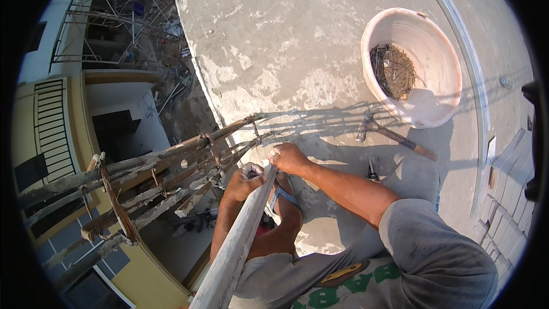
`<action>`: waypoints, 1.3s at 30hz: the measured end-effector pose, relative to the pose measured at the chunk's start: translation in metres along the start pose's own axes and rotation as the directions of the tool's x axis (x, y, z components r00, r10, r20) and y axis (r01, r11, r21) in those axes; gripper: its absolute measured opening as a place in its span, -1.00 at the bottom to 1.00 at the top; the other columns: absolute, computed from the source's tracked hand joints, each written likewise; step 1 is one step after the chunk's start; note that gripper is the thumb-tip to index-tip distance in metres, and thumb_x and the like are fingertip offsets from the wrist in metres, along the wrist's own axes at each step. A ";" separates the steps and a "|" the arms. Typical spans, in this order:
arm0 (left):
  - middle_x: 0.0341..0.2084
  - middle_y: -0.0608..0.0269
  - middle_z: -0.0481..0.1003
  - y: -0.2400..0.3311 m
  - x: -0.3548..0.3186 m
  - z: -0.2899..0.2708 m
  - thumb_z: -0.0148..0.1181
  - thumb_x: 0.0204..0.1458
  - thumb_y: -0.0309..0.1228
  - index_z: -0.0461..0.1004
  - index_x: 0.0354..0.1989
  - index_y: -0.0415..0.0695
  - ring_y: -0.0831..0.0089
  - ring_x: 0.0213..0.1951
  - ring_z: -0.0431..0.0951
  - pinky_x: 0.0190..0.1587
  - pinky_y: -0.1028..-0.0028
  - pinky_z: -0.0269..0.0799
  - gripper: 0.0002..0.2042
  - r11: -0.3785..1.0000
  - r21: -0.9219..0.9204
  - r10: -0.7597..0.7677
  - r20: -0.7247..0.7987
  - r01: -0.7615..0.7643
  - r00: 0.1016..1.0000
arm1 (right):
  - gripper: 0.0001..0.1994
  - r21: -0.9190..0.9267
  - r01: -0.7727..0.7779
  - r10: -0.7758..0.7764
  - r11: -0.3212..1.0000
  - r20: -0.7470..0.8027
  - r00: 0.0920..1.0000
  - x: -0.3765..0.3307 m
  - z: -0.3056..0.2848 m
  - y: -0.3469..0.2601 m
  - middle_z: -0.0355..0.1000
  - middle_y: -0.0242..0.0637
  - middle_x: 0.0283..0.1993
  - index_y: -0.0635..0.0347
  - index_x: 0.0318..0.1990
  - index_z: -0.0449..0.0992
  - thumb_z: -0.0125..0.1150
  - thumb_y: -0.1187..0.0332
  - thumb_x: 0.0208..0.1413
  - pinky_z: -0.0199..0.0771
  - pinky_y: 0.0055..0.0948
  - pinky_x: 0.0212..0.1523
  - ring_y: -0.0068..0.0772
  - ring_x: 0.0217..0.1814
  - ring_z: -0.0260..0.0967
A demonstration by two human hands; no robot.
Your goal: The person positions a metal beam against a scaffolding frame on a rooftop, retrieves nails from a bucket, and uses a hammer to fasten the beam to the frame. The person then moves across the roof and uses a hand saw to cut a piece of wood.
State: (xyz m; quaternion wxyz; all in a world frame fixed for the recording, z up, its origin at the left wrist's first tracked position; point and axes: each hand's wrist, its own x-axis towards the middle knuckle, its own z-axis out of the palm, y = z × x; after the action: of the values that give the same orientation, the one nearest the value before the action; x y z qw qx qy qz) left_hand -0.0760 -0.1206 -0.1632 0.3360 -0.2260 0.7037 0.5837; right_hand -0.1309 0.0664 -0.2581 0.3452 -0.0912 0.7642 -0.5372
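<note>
Leftmost, a rusty rebar cage (154,186) juts out past the concrete slab (297,40) edge. Beside it, the left hand (243,182) wraps its fingers around a grey bar (234,252); the right hand (287,159) grips closed at the cage's end. Farther right lie pliers (372,171), a hammer (394,135), and a pale bucket (440,63) holding tie wire.

The person wears a dusty grey short-sleeved shirt (440,252) with green printed lettering across the front, both forearms are bare below the sleeves, and a flip-flop sandal with a blue strap (283,194) sits on one bare foot.
</note>
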 end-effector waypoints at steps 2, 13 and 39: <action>-0.42 0.33 0.53 -0.008 0.005 -0.002 0.45 -0.06 -0.38 0.51 -0.28 -0.20 0.53 -0.33 0.47 -0.19 0.46 0.40 -0.74 0.999 -0.025 0.039 -0.003 -0.039 0.999 | -0.84 0.049 -0.006 0.006 0.999 -0.006 1.000 0.001 0.005 -0.002 0.55 -0.08 -0.46 0.30 -0.34 0.59 0.20 0.36 0.10 0.52 -0.22 -0.37 -0.26 -0.46 0.56; -0.39 0.17 0.63 -0.001 0.022 0.005 0.45 -0.15 -0.16 0.60 -0.28 -0.14 0.37 -0.32 0.62 -0.17 0.38 0.48 -0.65 0.897 0.416 -0.065 -0.216 0.152 0.974 | -0.83 -0.188 0.020 -0.021 0.982 -0.004 1.000 0.011 0.019 0.000 0.56 -0.01 -0.30 0.18 -0.27 0.61 0.22 0.30 0.07 0.51 -0.12 -0.18 0.07 -0.22 0.54; -0.52 0.19 0.64 -0.024 0.046 0.009 0.33 -0.03 -0.31 0.68 -0.26 -0.14 0.54 -0.45 0.60 -0.34 0.44 0.48 -0.79 0.871 0.452 -0.076 -0.263 0.193 0.962 | -0.56 -0.430 -0.146 0.256 0.891 0.210 0.943 0.018 -0.001 -0.029 0.54 -0.08 0.01 0.19 -0.14 0.62 0.19 -0.03 0.11 0.46 -0.18 0.11 -0.03 0.09 0.47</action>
State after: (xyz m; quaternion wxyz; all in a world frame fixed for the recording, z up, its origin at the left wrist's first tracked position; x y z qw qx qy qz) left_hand -0.0878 -0.1138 -0.2142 0.3347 -0.2539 0.8423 0.3378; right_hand -0.1517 0.0467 -0.2403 0.4703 -0.1508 0.8124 -0.3099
